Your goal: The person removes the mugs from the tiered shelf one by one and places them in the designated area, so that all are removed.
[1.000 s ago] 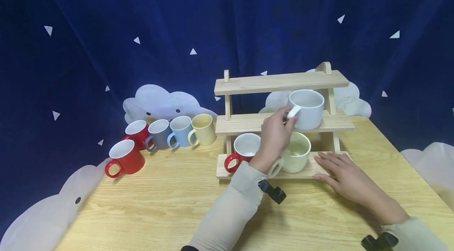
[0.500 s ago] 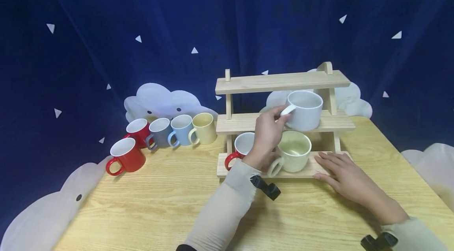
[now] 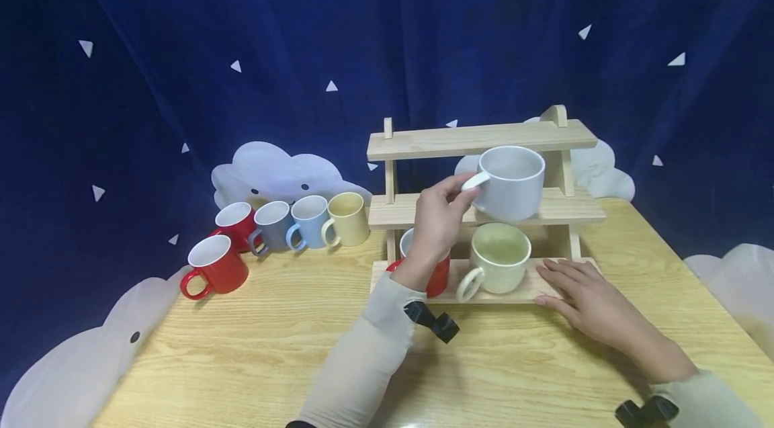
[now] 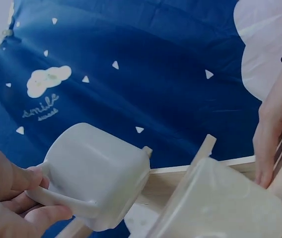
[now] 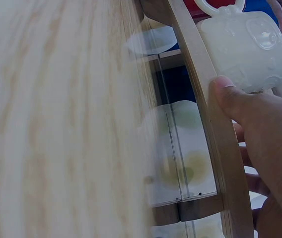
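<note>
By its handle, my left hand [image 3: 440, 216] pinches a white mug [image 3: 514, 187], which overlaps the middle shelf of a three-tier wooden rack [image 3: 417, 209] in the head view. The left wrist view shows the thumb and fingers around the mug's handle [image 4: 64, 201]. My right hand [image 3: 583, 297] rests on the right end of the bottom shelf with its fingers extended. In the right wrist view its thumb [image 5: 225, 84] lies at the shelf's edge. A pale green mug [image 3: 502, 260] stands on the bottom shelf between the hands. Beside it, a red mug [image 3: 438, 278] is partly hidden behind my left wrist.
Left of the rack, a red mug [image 3: 219, 267] stands at the front of a group on the wooden table [image 3: 272, 340]. Behind it are another red mug [image 3: 237, 223], a grey-blue mug [image 3: 273, 226], a light blue mug [image 3: 310, 223] and a yellow mug [image 3: 347, 221]. A blue curtain [image 3: 302, 45] hangs behind.
My left hand has moved left with the white mug, which now sits slightly higher in the head view. More of the red mug behind the wrist shows on its right side. The right hand stays put.
</note>
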The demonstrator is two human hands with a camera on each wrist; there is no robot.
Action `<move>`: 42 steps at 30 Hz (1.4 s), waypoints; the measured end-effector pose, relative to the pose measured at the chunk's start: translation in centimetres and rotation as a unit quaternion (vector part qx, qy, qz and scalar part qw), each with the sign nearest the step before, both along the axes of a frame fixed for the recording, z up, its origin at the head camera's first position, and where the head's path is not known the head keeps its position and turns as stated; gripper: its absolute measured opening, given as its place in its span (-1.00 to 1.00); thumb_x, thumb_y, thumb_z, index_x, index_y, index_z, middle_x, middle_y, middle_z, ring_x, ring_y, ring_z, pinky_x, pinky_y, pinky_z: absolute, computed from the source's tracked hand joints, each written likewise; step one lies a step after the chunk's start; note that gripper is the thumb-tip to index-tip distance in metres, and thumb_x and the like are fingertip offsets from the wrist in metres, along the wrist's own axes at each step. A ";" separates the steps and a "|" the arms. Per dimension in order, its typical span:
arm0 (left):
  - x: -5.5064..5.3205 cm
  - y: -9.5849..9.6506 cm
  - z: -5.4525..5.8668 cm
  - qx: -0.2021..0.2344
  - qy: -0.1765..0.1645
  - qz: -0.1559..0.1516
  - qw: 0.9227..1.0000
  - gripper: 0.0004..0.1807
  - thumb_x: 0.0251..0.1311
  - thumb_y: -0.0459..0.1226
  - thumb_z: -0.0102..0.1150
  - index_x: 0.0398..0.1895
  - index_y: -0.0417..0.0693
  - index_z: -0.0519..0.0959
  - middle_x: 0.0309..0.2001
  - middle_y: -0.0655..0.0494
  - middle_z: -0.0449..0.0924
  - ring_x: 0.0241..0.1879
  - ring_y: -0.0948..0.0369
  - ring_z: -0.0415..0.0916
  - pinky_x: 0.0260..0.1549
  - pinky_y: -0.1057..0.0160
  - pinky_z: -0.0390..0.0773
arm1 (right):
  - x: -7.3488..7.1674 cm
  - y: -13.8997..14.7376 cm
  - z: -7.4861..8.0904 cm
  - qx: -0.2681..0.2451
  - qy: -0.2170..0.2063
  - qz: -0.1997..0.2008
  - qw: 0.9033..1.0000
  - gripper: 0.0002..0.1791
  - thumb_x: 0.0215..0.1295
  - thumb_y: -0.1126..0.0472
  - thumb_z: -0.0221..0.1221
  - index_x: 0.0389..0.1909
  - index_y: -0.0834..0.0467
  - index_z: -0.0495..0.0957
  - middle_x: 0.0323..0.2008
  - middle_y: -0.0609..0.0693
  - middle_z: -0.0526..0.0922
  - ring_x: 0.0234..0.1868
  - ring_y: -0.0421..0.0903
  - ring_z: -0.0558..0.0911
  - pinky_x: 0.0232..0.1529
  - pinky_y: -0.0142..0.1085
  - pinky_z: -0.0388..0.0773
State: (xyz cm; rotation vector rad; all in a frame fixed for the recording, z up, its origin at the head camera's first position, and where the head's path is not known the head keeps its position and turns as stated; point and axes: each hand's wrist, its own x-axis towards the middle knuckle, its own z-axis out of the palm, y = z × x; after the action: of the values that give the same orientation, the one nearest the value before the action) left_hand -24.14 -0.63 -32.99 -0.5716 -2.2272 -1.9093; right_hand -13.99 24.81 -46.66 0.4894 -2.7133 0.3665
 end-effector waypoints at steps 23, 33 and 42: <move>-0.3 -7.5 1.6 0.096 -0.032 -0.014 0.995 -0.70 0.28 -0.39 0.23 0.07 -0.22 0.63 -0.06 -0.06 0.66 -0.06 0.14 0.62 -0.10 0.30 0.62 | 0.0 0.2 -0.2 0.003 0.007 0.000 1.000 -0.35 0.21 -0.12 0.31 0.17 0.25 0.55 0.19 0.23 0.51 0.18 0.25 0.41 0.12 0.15 0.34; -0.7 -10.9 1.1 0.113 -0.040 0.015 0.993 -0.68 0.28 -0.39 0.23 0.08 -0.27 0.61 0.00 -0.14 0.64 0.00 0.02 0.60 -0.07 0.26 0.62 | -0.1 0.0 0.0 0.003 0.011 0.001 1.000 -0.35 0.20 -0.11 0.31 0.16 0.26 0.55 0.18 0.24 0.52 0.17 0.25 0.42 0.11 0.15 0.35; -0.6 -14.4 0.6 0.112 -0.052 0.055 0.991 -0.69 0.29 -0.42 0.20 0.08 -0.30 0.59 0.00 -0.21 0.62 -0.01 -0.02 0.59 -0.01 0.17 0.60 | 0.0 0.0 0.0 -0.001 0.006 0.000 1.000 -0.34 0.20 -0.12 0.31 0.17 0.26 0.55 0.18 0.25 0.52 0.16 0.27 0.42 0.11 0.16 0.34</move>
State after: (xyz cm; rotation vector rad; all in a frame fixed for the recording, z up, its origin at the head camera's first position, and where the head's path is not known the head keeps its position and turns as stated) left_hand -24.72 -15.00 -32.43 -0.3149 -2.0158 -2.1378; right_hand -14.00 24.81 -46.63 0.4888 -2.7014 0.3654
